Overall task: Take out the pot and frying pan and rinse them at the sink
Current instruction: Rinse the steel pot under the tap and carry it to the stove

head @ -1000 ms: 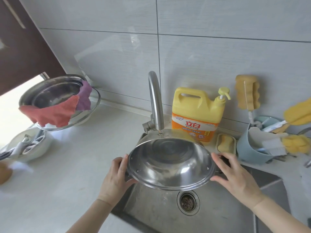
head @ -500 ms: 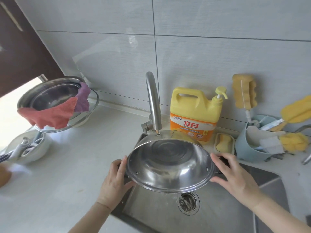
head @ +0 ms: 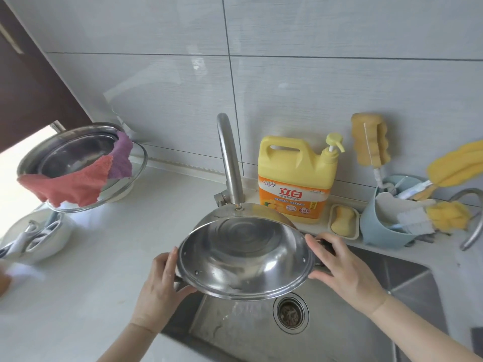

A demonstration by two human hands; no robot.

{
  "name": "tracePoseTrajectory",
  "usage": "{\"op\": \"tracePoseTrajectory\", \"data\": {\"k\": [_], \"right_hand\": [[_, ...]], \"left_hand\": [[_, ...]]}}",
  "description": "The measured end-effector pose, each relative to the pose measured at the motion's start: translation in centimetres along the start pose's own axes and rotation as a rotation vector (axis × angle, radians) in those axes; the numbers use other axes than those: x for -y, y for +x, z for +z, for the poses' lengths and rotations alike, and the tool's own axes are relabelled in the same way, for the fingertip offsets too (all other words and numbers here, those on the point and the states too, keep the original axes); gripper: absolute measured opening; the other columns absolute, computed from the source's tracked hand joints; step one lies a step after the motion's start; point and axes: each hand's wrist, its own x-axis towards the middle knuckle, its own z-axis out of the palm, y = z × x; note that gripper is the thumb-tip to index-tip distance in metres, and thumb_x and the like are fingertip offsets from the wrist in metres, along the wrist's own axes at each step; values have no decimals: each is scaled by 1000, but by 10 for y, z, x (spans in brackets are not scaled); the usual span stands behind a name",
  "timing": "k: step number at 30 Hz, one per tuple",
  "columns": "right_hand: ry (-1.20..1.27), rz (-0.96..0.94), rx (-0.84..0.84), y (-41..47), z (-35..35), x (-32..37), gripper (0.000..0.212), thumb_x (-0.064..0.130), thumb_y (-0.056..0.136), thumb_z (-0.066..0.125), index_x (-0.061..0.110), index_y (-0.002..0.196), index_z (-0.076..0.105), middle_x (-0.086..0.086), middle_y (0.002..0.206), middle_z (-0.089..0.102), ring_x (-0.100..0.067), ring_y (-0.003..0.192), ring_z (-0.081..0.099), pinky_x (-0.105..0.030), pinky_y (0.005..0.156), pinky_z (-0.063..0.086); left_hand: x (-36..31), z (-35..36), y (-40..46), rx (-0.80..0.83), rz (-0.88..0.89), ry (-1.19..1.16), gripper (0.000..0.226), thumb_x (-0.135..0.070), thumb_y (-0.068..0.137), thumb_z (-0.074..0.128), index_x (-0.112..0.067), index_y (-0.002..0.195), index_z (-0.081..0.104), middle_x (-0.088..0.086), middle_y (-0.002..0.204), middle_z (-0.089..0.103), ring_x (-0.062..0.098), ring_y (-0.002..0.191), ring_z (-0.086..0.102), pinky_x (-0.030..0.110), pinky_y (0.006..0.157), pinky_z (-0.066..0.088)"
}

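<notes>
large pale grey tiles [head: 313,82] with thin dark joints cover the wall behind a light stone counter [head: 104,257]. a dark brown cabinet [head: 28,82] juts in at upper left. bright daylight washes the left edge.

Pot [head: 245,257] above sink [head: 407,280], before faucet [head: 230,158]

yellow detergent jug [head: 296,178], red label reading 立白

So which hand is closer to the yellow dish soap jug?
Right. The right hand grips the pot on the side below the dish soap jug; the left hand holds the far side.
</notes>
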Motion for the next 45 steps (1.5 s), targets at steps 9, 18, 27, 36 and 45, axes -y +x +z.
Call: {"op": "tracePoseTrajectory", "data": {"k": [9, 18, 27, 36, 45], "right_hand": [[-62, 171, -113, -60, -42, -23, 67, 60, 92, 47, 27, 148, 30, -12, 117, 47, -18, 94, 52, -29, 65, 58], [-45, 186, -99, -61, -46, -19, 66, 63, 93, 39, 27, 147, 29, -12, 117, 47, -13, 88, 52, -25, 59, 59], [-8, 15, 31, 0, -12, 0, 140, 24, 48, 97, 33, 155, 7, -8, 119, 44, -13, 96, 50, -29, 59, 56], [46, -93, 64, 36, 11, 22, 118, 23, 56, 95, 26, 149, 22, -5, 119, 42, -15, 96, 53, -27, 63, 56], [-19, 62, 41, -12, -30, -15, 141, 28, 46, 97, 33, 155, 7, -10, 117, 47, -18, 93, 58, -30, 60, 57]], "left_hand": [[-51, 43, 30, -55, 172, 30, 82, -53, 91, 55, -16, 152, 14, 10, 110, 45, 22, 87, 52, 29, 57, 52], [-53, 40, 21, -52, 160, 13, 93, -48, 82, 60, -20, 154, 10, 9, 111, 45, 18, 86, 51, 27, 55, 53], [-6, -2, 1, -28, 2, 9, 86, -65, 82, 52, -18, 147, 23, 8, 110, 45, 14, 61, 65, 30, 47, 55], [12, -31, -20, -99, -52, 19, 81, -67, 89, 45, -11, 145, 25, 16, 109, 47, 7, 57, 58, 32, 47, 54], [-25, 13, 17, 42, 5, 45, 133, -33, 50, 96, -23, 153, 13, 7, 111, 43, 24, 72, 64, 33, 53, 57]]}}
